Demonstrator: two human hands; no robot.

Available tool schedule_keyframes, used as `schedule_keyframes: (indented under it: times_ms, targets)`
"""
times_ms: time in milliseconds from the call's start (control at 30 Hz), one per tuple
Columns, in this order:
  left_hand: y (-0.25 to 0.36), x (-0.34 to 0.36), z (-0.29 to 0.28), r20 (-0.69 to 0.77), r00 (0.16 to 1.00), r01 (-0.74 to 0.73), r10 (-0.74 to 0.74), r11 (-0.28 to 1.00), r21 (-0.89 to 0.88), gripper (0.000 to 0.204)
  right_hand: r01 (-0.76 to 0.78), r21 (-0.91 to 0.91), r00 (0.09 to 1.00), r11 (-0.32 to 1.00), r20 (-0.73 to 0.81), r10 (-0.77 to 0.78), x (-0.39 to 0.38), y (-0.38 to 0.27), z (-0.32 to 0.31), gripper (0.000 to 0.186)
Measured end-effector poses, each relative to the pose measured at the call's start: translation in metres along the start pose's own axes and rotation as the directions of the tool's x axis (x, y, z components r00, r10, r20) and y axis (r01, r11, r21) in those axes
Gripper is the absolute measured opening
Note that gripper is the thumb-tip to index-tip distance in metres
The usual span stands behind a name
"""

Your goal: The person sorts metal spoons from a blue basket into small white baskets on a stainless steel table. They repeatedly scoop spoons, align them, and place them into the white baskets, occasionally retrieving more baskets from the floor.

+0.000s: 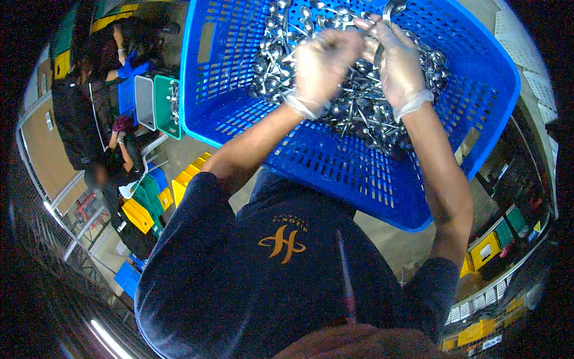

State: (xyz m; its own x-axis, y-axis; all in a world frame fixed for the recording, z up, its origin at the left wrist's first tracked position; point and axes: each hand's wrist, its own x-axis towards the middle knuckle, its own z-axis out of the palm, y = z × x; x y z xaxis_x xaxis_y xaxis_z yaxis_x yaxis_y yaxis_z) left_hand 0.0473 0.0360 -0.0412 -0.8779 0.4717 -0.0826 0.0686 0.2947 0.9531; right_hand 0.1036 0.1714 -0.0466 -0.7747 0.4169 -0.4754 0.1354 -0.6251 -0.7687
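Note:
A large blue perforated plastic basket [239,116] stands in front of me, with a heap of metal spoons [365,119] in it. Over the heap, my right hand [399,67] in a clear glove is closed around a few spoons [391,8]; a bowl end sticks out above its fingers. My left hand [326,66], also gloved, is beside it, fingers curled toward the right hand. Motion smears those fingers, so whether they hold a spoon cannot be made out.
Left of the basket, a green bin [167,107] with cutlery stands beside a grey bin [144,103]. Other people [128,66] work there with gloved hands. Yellow bins [190,176] are at lower left, more yellow bins [483,251] at right. Pale crates [526,54] line the far right.

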Motion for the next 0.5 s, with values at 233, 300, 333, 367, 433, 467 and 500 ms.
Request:
schedule_keyframes:
  times_ms: [233, 300, 333, 367, 433, 467, 500]
  targets:
    - [-0.057, 0.020, -0.030, 0.389, 0.921, -0.089, -0.009, 0.968, 0.233, 0.022, -0.057, -0.047, 0.998, 0.997, 0.021, 0.058, 0.012, -0.021, -0.029, 0.025]
    - [-0.129, 0.077, -0.066, 0.367, 0.930, -0.236, -0.003, 0.761, 0.605, 0.025, -0.013, -0.110, 0.999, 0.994, 0.048, 0.019, 0.021, -0.028, -0.047, 0.028]
    - [-0.148, 0.099, -0.082, 0.378, 0.924, -0.258, -0.056, 0.639, 0.725, 0.027, -0.014, -0.128, 1.000, 0.992, 0.013, 0.016, 0.013, -0.036, -0.030, 0.022]
    - [-0.164, 0.121, -0.094, 0.381, 0.919, -0.282, -0.105, 0.501, 0.818, 0.030, -0.013, -0.148, 1.000, 0.989, -0.025, 0.010, 0.005, -0.046, -0.012, 0.022]
    - [-0.218, 0.156, -0.117, 0.301, 0.944, -0.265, -0.136, 0.230, 0.936, 0.029, 0.036, -0.210, 0.999, 0.977, 0.042, -0.027, 0.006, -0.045, -0.012, 0.021]
    - [-0.252, 0.170, -0.136, 0.323, 0.943, -0.303, -0.079, 0.196, 0.933, 0.027, -0.003, -0.254, 0.996, 0.967, 0.082, 0.025, 0.012, -0.041, -0.014, 0.020]
    - [-0.263, 0.181, -0.134, 0.432, 0.901, -0.415, -0.047, 0.202, 0.887, 0.026, -0.031, -0.294, 0.997, 0.955, 0.055, 0.049, 0.011, -0.042, -0.014, 0.020]
